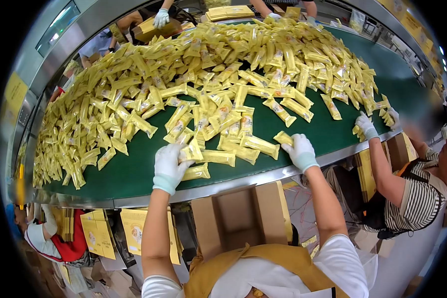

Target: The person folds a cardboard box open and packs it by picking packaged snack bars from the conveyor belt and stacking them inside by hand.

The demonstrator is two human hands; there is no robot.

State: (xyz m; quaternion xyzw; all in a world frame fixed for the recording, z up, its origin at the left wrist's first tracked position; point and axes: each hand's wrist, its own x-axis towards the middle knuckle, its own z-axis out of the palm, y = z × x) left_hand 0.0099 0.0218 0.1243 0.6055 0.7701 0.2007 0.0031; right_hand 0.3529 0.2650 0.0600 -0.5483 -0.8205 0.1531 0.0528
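Note:
My left hand, in a white glove, is closed around yellow wrapped snack packets; one snack packet sticks out past its fingers. Beneath that hand another packet lies close to the belt's near edge. On the other side, my gloved right hand grips a packet at its fingertips. Several loose packets lie on the green belt between my hands. Just below, against my body, stands an open cardboard box with its flaps spread.
A large heap of packets covers much of the belt. A metal rail runs along its near edge. Flat yellow cartons stand at my left. A person in a striped top works at my right; others work across the belt and at far left.

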